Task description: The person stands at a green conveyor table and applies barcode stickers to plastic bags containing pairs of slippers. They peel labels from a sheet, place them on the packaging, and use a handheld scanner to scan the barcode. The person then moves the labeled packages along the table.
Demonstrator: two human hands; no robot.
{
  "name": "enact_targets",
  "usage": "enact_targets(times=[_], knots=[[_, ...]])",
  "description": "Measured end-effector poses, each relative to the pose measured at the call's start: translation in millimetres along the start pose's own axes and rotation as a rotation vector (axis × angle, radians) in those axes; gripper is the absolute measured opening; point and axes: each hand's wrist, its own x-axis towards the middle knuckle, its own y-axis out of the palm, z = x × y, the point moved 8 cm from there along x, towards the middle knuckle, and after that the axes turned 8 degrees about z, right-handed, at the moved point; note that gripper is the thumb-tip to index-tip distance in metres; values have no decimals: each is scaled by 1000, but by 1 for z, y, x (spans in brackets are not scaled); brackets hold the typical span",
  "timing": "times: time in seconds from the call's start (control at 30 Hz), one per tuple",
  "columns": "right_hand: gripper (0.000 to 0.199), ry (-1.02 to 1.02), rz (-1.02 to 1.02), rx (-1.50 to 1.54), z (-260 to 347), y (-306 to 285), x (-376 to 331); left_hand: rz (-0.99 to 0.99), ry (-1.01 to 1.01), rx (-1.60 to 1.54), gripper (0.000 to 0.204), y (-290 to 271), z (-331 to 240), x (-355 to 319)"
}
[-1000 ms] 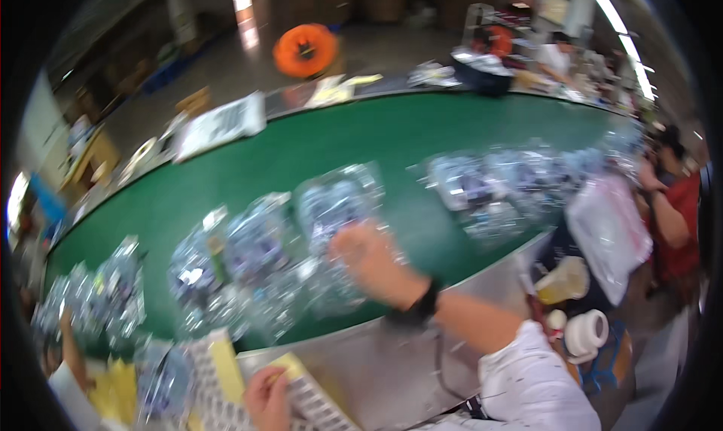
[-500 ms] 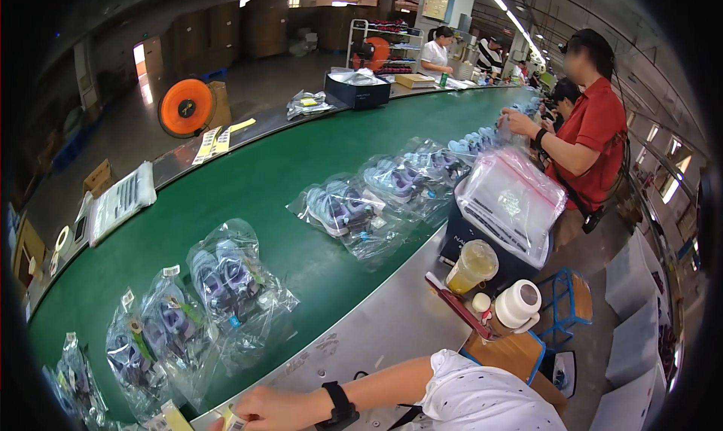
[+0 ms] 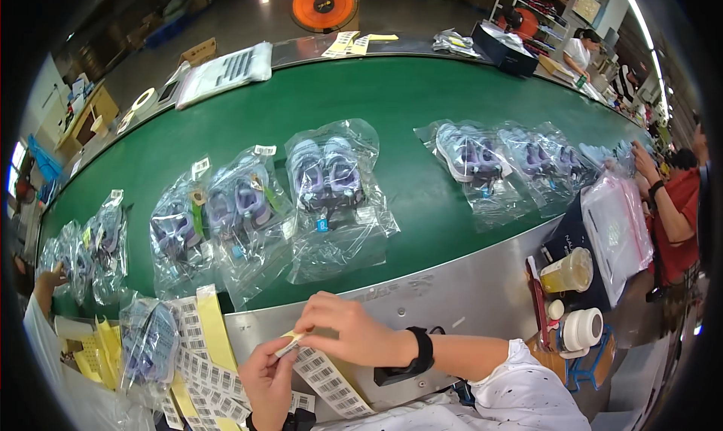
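My left hand [image 3: 269,378] and my right hand [image 3: 348,332] meet above the steel ledge in front of the green belt. Both pinch a small folded end of a barcode label strip [image 3: 331,384], white and yellow, between thumb and fingertips. The rest of the strip slants down below my right hand. Left of my hands lie more barcode label sheets [image 3: 202,378] with yellow backing. Beside them is a clear-bagged pair of blue shoes [image 3: 149,344]. Straight ahead on the belt, another bagged pair of blue-purple sneakers [image 3: 327,175] lies with a blue tag on it.
Several more bagged pairs [image 3: 471,156] lie along the green belt [image 3: 407,92]. At right, a drink cup [image 3: 568,271], a white jug [image 3: 581,331] and a dark box [image 3: 568,231] of plastic bags crowd the ledge. Another person's hand [image 3: 51,277] touches bagged shoes at far left.
The view has swung left and down, so things ahead appear farther right. My left hand has come into view. My right hand now meets it at the label strip.
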Motion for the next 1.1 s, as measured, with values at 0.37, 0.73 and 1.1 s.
enact_targets(times=[0.37, 0.73, 1.1], knots=[[10, -306, -92, -321, 13, -16, -10, 84, -43, 4, 24, 22, -4, 10], [8, -145, -51, -248, 21, -65, 9, 123, -248, -238, 48, 24, 81, 31], [12, 92, -436, -735, -167, -253, 134, 14, -197, -278, 43, 26, 90, 30]])
